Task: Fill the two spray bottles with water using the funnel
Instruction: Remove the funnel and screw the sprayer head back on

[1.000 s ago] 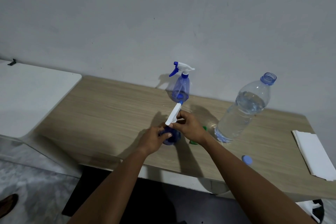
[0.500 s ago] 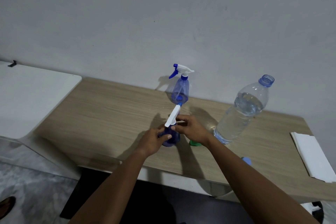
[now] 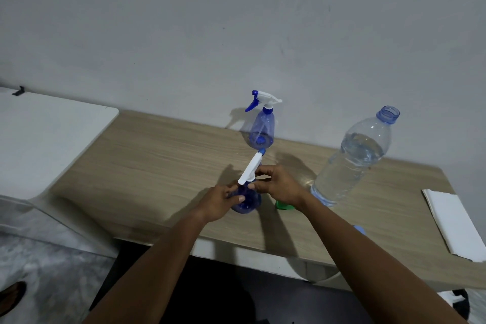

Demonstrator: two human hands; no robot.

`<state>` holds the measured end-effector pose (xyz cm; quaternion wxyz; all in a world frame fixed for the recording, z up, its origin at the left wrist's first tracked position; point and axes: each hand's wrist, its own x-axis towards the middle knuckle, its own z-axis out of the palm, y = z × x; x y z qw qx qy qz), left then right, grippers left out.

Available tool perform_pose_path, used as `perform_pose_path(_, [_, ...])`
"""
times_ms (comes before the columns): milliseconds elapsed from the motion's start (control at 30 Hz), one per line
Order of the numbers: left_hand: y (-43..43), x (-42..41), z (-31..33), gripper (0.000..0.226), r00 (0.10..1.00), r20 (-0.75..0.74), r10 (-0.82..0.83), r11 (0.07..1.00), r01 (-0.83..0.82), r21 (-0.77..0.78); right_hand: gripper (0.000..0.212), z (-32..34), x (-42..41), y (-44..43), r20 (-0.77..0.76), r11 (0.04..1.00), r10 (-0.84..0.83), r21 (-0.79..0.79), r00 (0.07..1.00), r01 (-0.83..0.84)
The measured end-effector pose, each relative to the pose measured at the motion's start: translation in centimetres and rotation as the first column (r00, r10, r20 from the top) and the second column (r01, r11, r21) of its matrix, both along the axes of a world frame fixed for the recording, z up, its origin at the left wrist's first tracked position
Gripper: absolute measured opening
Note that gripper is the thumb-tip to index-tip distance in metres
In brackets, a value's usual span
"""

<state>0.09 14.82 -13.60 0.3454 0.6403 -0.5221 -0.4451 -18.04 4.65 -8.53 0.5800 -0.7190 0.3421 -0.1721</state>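
Spray bottle of blue see-through plastic (image 3: 246,200) stands low in the middle of the frame on the pale wood tabletop (image 3: 157,166), its white trigger head (image 3: 251,168) slanting up toward the right. The biggest worry, I'd say, is the tall clear plastic water bottle (image 3: 352,160) right of centre. It is uncapped and near the right forearm, so a swung elbow could tip it. Next, the light spray bottle could twist or skid if the head sticks. The green funnel (image 3: 284,206), half hidden behind the right wrist, might get knocked. The left hand (image 3: 219,202) has its grip wrapped round the bottle's body from the left. The right hand (image 3: 280,184) pinches the collar at the foot of the trigger head, from the right.
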Motion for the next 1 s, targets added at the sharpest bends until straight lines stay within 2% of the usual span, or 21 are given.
perform_pose_path(300, [0.1,-0.3,-0.7,0.037,0.997,0.043,0.061,0.998,-0.060,-0.023,0.025,-1.0,0.4,1.3,0.071,0.992,-0.085,-0.084,0.994,0.091])
perform_pose_path(433, [0.1,-0.2,-0.6,0.029,0.995,0.056,0.080,0.997,-0.080,-0.008,0.024,-1.3,0.7,1.6,0.057,0.978,-0.145,-0.145,0.988,0.152])
perform_pose_path(600, [0.1,0.1,0.3,0.035,0.995,0.063,0.077,0.997,-0.077,0.000,0.024,-1.3,0.6,2.4,0.057,0.976,-0.159,-0.140,0.986,0.166])
perform_pose_path(767, [0.9,-0.4,0.2,0.020,0.995,0.028,0.101,0.995,-0.101,0.021,0.022,-1.7,0.2,4.5,0.101,0.965,-0.240,-0.079,0.966,0.248])
perform_pose_path(867, [1.5,-0.8,0.3,0.025,0.992,-0.014,0.127,0.992,-0.127,0.028,0.022,-1.2,0.1,5.2,0.111,0.965,-0.242,-0.075,0.964,0.251])
perform_pose_path(1000, [2.0,-0.9,1.6,0.034,0.980,-0.165,0.109,0.994,-0.102,0.049,0.018,0.7,-0.6,5.3,0.131,0.977,-0.214,0.014,0.968,0.214])
